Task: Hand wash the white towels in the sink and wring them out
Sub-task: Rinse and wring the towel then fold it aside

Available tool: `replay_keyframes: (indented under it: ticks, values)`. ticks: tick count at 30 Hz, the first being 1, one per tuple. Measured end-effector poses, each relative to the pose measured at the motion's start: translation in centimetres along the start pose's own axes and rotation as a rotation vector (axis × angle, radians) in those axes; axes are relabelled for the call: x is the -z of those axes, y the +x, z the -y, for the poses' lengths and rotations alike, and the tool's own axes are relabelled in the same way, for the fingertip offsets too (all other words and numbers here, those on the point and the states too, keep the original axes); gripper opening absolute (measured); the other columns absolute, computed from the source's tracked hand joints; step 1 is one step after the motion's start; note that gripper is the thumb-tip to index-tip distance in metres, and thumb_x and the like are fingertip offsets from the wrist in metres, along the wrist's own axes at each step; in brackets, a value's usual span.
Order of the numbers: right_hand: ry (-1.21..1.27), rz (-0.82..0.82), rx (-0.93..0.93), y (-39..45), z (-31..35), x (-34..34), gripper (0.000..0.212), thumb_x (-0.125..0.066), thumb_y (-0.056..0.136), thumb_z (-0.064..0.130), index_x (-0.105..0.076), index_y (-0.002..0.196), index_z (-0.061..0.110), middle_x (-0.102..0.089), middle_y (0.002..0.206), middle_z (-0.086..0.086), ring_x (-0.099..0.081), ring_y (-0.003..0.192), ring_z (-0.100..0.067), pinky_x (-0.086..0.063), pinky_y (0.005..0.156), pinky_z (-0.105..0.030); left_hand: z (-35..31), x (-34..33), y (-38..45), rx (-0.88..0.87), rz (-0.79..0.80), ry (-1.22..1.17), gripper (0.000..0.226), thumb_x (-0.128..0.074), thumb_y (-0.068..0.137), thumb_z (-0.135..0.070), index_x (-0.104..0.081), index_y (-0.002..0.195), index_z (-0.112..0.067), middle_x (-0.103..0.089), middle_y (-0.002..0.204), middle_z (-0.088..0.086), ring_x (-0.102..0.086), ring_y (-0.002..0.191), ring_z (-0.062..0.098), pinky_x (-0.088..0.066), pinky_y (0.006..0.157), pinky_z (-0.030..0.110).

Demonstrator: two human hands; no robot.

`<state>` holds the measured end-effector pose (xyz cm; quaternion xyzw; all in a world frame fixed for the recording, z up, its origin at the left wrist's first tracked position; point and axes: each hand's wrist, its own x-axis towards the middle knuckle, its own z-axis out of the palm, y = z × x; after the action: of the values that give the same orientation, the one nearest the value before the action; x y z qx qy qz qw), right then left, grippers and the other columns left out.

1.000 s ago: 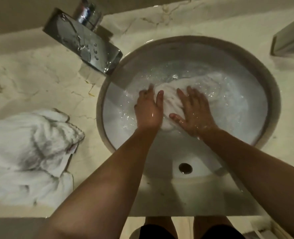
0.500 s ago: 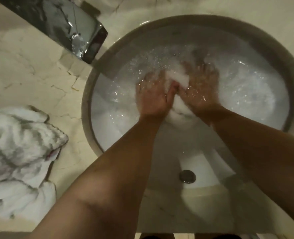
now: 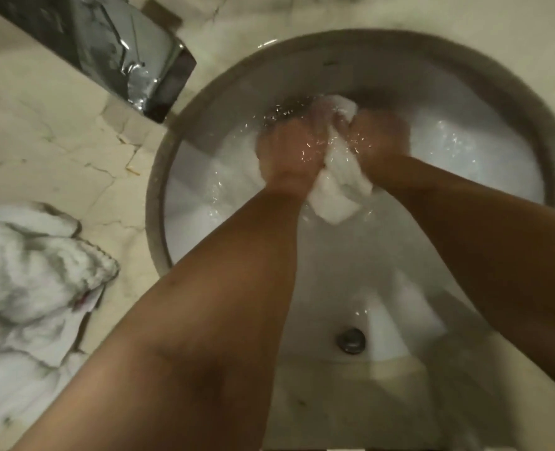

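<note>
A round white sink (image 3: 159,203) holds water. In it lies a wet white towel (image 3: 338,193), bunched between my two hands. My left hand (image 3: 289,151) grips the towel's left side with curled fingers, partly under the water. My right hand (image 3: 378,138) grips its right side, knuckles up. One end of the towel sticks up beyond my fingers, the other hangs toward me below my wrists. The image is blurred by motion.
A chrome tap (image 3: 113,50) juts over the sink's upper left rim. A heap of white towels (image 3: 32,288) lies on the marble counter (image 3: 58,144) at the left. The overflow hole (image 3: 351,340) sits in the sink's near wall.
My hands went from pressing flat on the towel to gripping it bunched between them. The towel has gathered into a roll, and the view shifted closer to the sink.
</note>
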<state>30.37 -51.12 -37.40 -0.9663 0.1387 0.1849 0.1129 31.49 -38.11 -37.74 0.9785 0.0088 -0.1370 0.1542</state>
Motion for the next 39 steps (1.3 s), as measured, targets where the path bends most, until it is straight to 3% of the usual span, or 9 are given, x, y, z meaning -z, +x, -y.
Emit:
replay_keyframes:
  ticks: [3,8,13,16,25,28,31,36,39]
  values:
    - [0.165,0.111,0.008,-1.3,-0.7,0.8,0.077,-0.022,0.095,0.071,-0.066,0.117,0.012,-0.067,0.107,-0.009,-0.063,0.104,-0.031,-0.043,0.082,-0.036,-0.3,1.7,-0.4,-0.003,0.183,-0.052,0.063,-0.023,0.106,-0.052,-0.072,0.113,-0.013,-0.071,0.112,0.013,-0.064,0.108,0.032,-0.045,0.091,0.035]
    - [0.419,0.075,0.04,-4.7,-2.3,0.5,0.039,-0.041,0.102,0.047,-0.06,0.12,0.018,-0.068,0.111,-0.01,-0.06,0.106,-0.033,-0.038,0.082,-0.036,2.2,2.2,-2.7,-0.099,0.334,-0.313,0.049,-0.032,0.105,-0.055,-0.062,0.127,-0.022,-0.066,0.124,0.008,-0.061,0.113,0.029,-0.045,0.09,0.034]
    - [0.191,-0.306,0.423,-7.0,-1.6,-1.4,0.048,-0.048,0.093,0.018,-0.052,0.14,0.015,-0.052,0.139,-0.018,-0.039,0.137,-0.037,-0.015,0.12,-0.054,4.9,0.8,-6.1,-0.41,0.114,-0.282,0.048,-0.048,0.104,-0.036,-0.044,0.15,-0.02,-0.05,0.138,0.017,-0.055,0.12,0.032,-0.039,0.104,0.039]
    - [0.077,-0.154,0.539,-7.7,-2.3,-2.6,0.058,-0.035,0.098,0.038,-0.034,0.154,0.023,-0.029,0.16,-0.017,-0.022,0.149,-0.038,-0.01,0.123,-0.053,5.9,-0.9,-7.8,-0.355,-0.116,-0.09,0.048,-0.032,0.106,-0.037,-0.042,0.151,-0.025,-0.052,0.142,0.014,-0.044,0.136,0.031,-0.025,0.116,0.051]
    - [0.039,-0.031,0.362,-3.8,-1.7,-1.3,0.081,-0.04,0.096,0.067,-0.015,0.16,0.023,-0.018,0.166,-0.011,-0.009,0.153,-0.03,0.019,0.116,-0.028,4.2,-2.0,-7.1,-0.111,-0.063,-0.013,0.073,-0.012,0.095,-0.071,-0.025,0.158,-0.035,-0.033,0.16,0.012,-0.026,0.148,0.033,-0.018,0.118,0.053]
    - [0.085,0.135,0.251,-2.0,-0.8,-1.6,0.09,-0.016,0.09,0.082,-0.037,0.153,0.021,-0.039,0.157,-0.007,-0.027,0.149,-0.023,0.0,0.124,-0.042,3.4,-2.3,-6.6,-0.028,-0.056,0.018,0.083,-0.018,0.088,-0.077,-0.031,0.156,-0.031,-0.041,0.153,0.021,-0.034,0.145,0.036,-0.026,0.115,0.049]
    - [0.101,-0.021,0.203,-0.9,-0.1,-1.5,0.062,-0.023,0.1,0.062,-0.049,0.144,0.025,-0.051,0.146,-0.006,-0.041,0.14,-0.028,-0.018,0.119,-0.042,2.3,-1.9,-5.5,-0.01,-0.239,-0.024,0.081,-0.033,0.087,-0.074,-0.063,0.135,-0.016,-0.061,0.136,0.017,-0.051,0.132,0.035,-0.032,0.112,0.041]
    - [0.0,-0.037,0.104,0.2,1.1,-0.6,0.045,-0.035,0.105,0.042,-0.066,0.121,0.014,-0.066,0.122,-0.014,-0.056,0.122,-0.033,-0.037,0.106,-0.041,1.0,-0.6,-3.2,-0.01,-0.295,-0.164,0.037,-0.049,0.098,-0.05,-0.072,0.116,-0.027,-0.073,0.113,0.006,-0.061,0.115,0.026,-0.036,0.106,0.039]
    - [-0.053,-0.009,0.089,0.7,1.2,-0.8,0.045,-0.033,0.106,0.039,-0.068,0.115,0.012,-0.069,0.114,-0.014,-0.062,0.112,-0.034,-0.042,0.085,-0.037,1.6,-0.8,-1.6,0.047,-0.074,-0.154,0.036,-0.046,0.1,-0.033,-0.07,0.122,-0.018,-0.068,0.125,0.008,-0.055,0.127,0.026,-0.028,0.116,0.034]
